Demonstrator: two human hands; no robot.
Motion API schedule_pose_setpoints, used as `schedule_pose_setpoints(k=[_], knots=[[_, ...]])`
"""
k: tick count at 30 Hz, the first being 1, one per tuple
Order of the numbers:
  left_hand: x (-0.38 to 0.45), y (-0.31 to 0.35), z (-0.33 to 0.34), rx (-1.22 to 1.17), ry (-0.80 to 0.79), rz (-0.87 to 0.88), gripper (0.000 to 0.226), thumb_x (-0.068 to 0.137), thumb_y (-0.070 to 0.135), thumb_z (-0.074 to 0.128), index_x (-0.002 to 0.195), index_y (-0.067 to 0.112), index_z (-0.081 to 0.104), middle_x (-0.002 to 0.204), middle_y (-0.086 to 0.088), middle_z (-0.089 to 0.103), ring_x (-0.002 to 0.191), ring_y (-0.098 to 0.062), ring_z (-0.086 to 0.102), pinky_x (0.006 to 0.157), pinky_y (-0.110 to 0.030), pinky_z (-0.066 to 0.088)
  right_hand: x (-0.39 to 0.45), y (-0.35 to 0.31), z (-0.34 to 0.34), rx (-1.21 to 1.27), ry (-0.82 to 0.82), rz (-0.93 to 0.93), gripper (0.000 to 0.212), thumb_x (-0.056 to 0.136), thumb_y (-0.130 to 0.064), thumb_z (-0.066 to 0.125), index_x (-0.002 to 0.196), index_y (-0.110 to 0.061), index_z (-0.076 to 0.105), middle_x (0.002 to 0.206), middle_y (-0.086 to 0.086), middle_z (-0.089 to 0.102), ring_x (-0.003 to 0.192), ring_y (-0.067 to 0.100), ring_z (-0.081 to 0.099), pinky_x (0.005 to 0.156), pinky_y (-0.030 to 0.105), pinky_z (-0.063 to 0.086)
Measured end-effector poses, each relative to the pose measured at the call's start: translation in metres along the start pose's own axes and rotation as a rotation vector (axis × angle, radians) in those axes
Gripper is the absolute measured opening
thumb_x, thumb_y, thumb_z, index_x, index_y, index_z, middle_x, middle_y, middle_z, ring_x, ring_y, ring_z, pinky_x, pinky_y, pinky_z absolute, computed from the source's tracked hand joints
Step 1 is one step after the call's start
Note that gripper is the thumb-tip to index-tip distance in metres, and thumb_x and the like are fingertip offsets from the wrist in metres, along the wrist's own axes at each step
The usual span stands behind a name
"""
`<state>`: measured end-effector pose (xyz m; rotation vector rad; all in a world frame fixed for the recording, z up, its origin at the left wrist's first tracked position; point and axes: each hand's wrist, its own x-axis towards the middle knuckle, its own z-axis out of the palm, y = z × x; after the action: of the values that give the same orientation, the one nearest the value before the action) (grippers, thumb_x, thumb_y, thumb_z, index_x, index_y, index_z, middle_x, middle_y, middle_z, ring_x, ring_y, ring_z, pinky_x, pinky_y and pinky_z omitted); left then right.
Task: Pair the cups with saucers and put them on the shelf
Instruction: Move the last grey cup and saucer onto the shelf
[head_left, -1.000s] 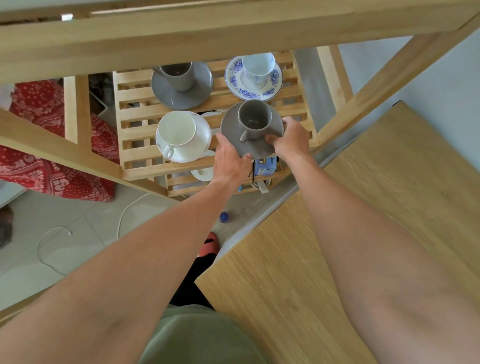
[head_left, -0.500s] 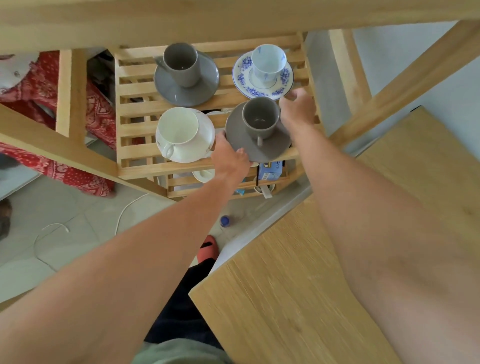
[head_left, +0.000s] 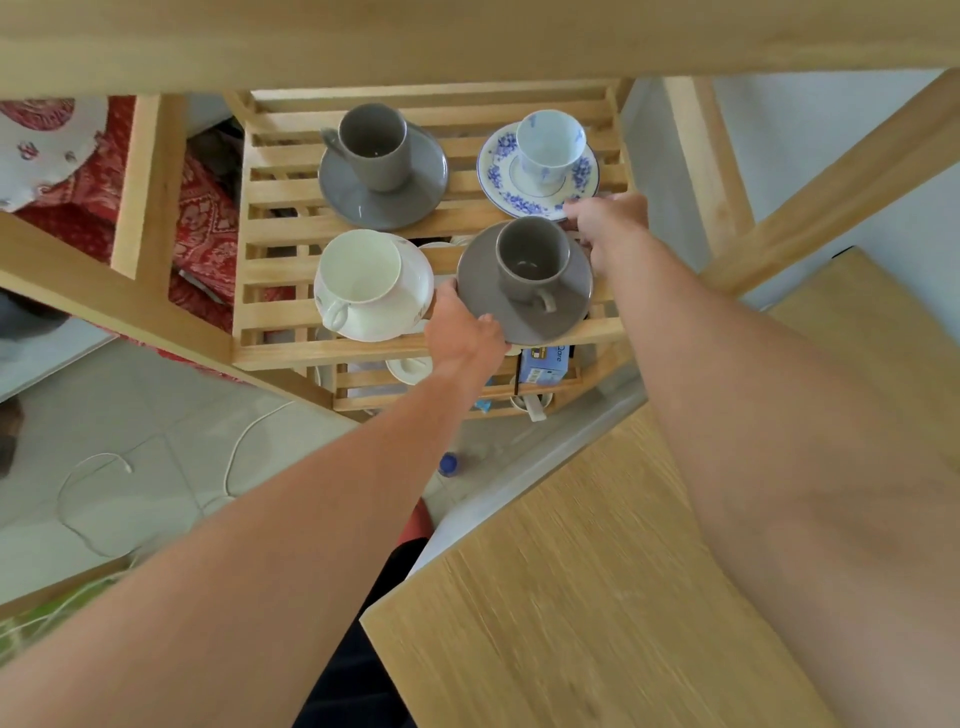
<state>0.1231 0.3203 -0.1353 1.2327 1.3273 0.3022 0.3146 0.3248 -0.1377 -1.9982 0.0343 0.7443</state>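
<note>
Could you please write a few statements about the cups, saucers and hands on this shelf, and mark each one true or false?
1. Both hands hold the front grey saucer. True: the left hand grips its near-left rim and the right hand its far-right rim.
2. The grey cup on that saucer lies tipped over. False: it stands upright, handle toward the person.
3. Four cup-and-saucer pairs sit on the slatted shelf. True.
4. The blue floral cup stands on a grey saucer. False: it stands on a matching blue floral saucer.
5. The white cup is at the back right. False: it is at the front left.
</note>
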Motion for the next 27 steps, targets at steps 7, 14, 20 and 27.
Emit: schedule_pose_setpoints(k=[7, 14, 20, 27], knots=[[0.007, 0.004, 0.001, -0.010, -0.001, -0.013, 0.058, 0.093, -0.008, 0.061, 0.143, 0.020, 0.047, 0.129, -0.005, 0.057, 0.118, -0.028, 0.061, 0.087, -0.048, 0.064, 0.013, -0.013, 0.003, -0.019, 0.074, 0.020, 0.048, 0.076, -0.011, 0.082, 0.120, -0.006, 0.066, 0.116, 0.009, 0.071, 0.101, 0.024, 0.071, 0.082, 0.032, 0.060], [0.026, 0.005, 0.010, 0.068, 0.123, -0.053, 0.028, 0.095, 0.004, 0.066, 0.116, 0.019, 0.054, 0.121, -0.010, 0.063, 0.104, -0.030, 0.071, 0.084, -0.043, 0.065, 0.021, -0.018, 0.007, -0.008, 0.114, -0.034, 0.042, 0.083, -0.014, 0.074, 0.122, -0.010, 0.059, 0.121, 0.008, 0.068, 0.090, 0.019, 0.065, 0.075, 0.027, 0.056], [0.030, 0.008, 0.009, 0.080, 0.103, -0.077, 0.026, 0.098, 0.008, 0.063, 0.121, 0.017, 0.054, 0.122, -0.011, 0.064, 0.099, -0.028, 0.074, 0.078, -0.040, 0.067, 0.016, -0.014, 0.003, -0.010, 0.099, -0.056, 0.034, 0.082, -0.020, 0.069, 0.114, -0.010, 0.065, 0.113, 0.009, 0.072, 0.093, 0.021, 0.071, 0.072, 0.027, 0.056], [0.011, 0.003, 0.007, 0.085, 0.085, 0.018, 0.016, 0.103, 0.019, 0.056, 0.114, 0.020, 0.044, 0.110, -0.005, 0.058, 0.108, -0.029, 0.068, 0.096, -0.045, 0.059, -0.021, 0.013, -0.021, -0.048, 0.160, -0.225, 0.027, 0.090, -0.024, 0.058, 0.114, -0.013, 0.059, 0.110, 0.001, 0.063, 0.097, 0.015, 0.060, 0.074, 0.020, 0.045]])
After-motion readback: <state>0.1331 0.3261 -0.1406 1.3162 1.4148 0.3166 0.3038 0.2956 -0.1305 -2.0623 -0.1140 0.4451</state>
